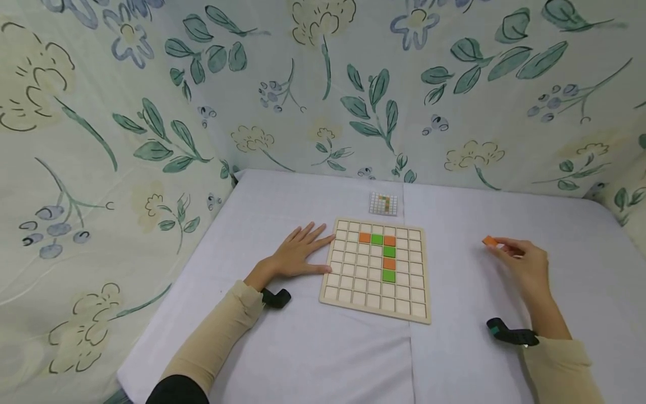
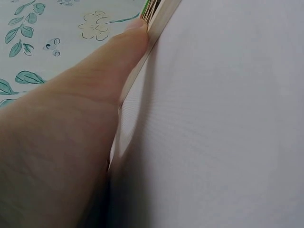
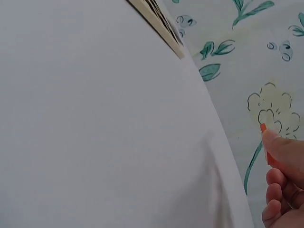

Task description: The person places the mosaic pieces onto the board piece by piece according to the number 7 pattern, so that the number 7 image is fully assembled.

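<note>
A square wooden grid board (image 1: 372, 313) lies on the white cloth, most of its cells bare. Three orange tiles (image 1: 389, 264) and three green tiles (image 1: 388, 275) sit in it, forming a short row that turns down into a column. My left hand (image 1: 298, 252) rests flat with spread fingers, thumb and fingertip at the board's left edge; the left wrist view shows the thumb (image 2: 128, 45) against that edge. Off to the board's right, my right hand (image 1: 527, 264) pinches an orange tile (image 1: 489, 241) between thumb and fingers. The same tile (image 3: 265, 142) shows in the right wrist view.
Behind the board lies a small card (image 1: 383, 203) printed with a coloured grid pattern. White cloth (image 1: 464, 359) covers the table. A floral curtain (image 1: 313, 123) hangs along the back and left side. Each wrist wears a black strap (image 1: 512, 332).
</note>
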